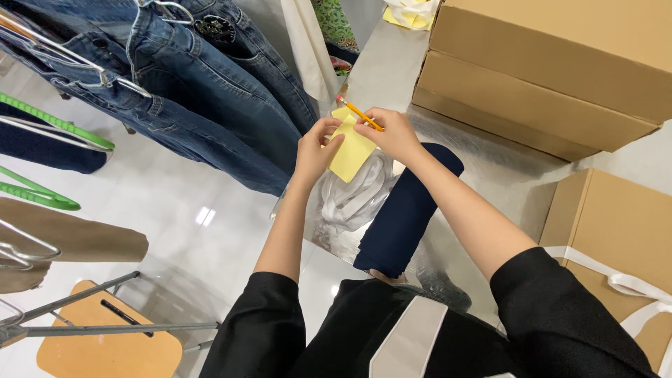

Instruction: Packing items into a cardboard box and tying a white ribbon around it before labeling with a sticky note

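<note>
A yellow slip of paper (352, 148) is what we see first in the head view, held up between our two hands above a shiny metal surface (490, 175). Our left hand (316, 148) pinches the slip's left edge, fingers closed on the paper. Our right hand (393, 133) closes on the slip's upper right corner and also on a yellow pencil (360, 113), which slants up and to the left from that grip, its pink eraser end farthest from the hand.

Just below the slip lies a crumpled clear plastic bag (357, 196). Beside it, under our right forearm, lies a folded dark navy cloth (406, 213).

To the right of the right hand, stacked brown cardboard boxes (553, 77) stand on the surface, and another cardboard box with white tape (616, 245) sits nearer to us. To the left of the left hand, blue jeans (196, 91) hang on metal hangers. Green hangers (42, 161) and a tan garment (77, 241) hang farther left. Low on the left stands a wooden chair seat (105, 346) on the pale floor.
</note>
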